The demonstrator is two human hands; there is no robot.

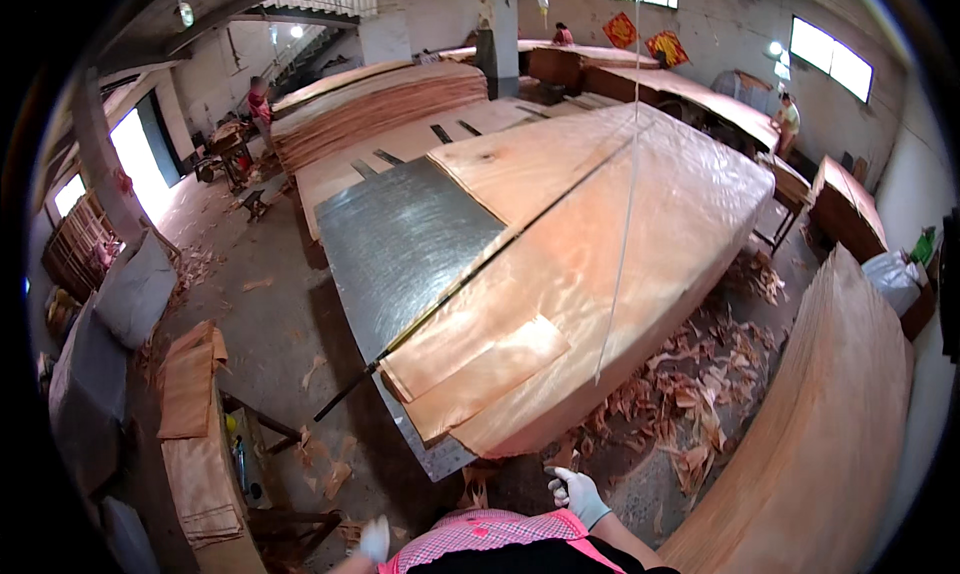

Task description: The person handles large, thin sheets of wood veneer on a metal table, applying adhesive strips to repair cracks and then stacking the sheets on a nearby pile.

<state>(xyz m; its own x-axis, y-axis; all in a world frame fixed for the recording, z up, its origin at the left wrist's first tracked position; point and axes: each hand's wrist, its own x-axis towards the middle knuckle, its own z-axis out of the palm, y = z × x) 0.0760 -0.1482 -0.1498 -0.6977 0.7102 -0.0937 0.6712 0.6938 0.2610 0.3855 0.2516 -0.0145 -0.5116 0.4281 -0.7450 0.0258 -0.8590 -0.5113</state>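
My right hand [578, 494], in a white glove, is raised just below the near corner of the veneer stack [600, 244], fingers apart and holding nothing. My left hand [375, 539], also gloved, is blurred at the lower edge over the floor, and its fingers are unclear. The stack lies on a long table with a bare grey metal top [400, 244] on its left half. A small loose veneer piece [490, 369] rests on the near corner. A thin dark rod [450, 294] runs diagonally across the table. A pale cord [622, 234] hangs over the stack.
Veneer scraps [700, 394] litter the floor to the right of the table. A tall veneer pile [820, 444] stands at my right, a low bench with sheets [195, 414] at my left. More stacks [380, 99] and other people [260, 104] are farther back.
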